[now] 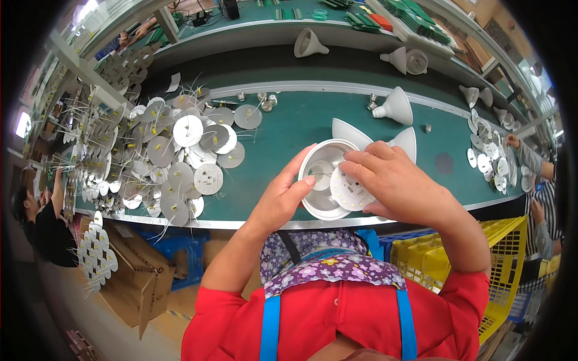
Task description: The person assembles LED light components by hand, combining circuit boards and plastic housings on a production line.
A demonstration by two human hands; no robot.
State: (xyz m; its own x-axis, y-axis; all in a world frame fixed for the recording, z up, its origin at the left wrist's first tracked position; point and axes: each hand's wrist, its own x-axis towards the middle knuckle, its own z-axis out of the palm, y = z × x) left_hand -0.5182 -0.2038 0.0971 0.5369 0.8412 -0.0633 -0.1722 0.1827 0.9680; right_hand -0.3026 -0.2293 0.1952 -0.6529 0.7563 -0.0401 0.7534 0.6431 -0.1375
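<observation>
Green workbench (283, 132); long green shelf (253, 30) behind; pale floor (108, 328); bright light (23, 125) far left.

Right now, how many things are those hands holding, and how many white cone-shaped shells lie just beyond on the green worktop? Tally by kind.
Silver-lined shell in the left hand: 1
Round board in the right hand: 1
White shells beyond, on the green worktop: 3
Total: 5

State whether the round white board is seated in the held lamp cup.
Not seated: the right hand holds the board off-centre over the right side of the cup, whose silvery interior shows beside it.
</observation>
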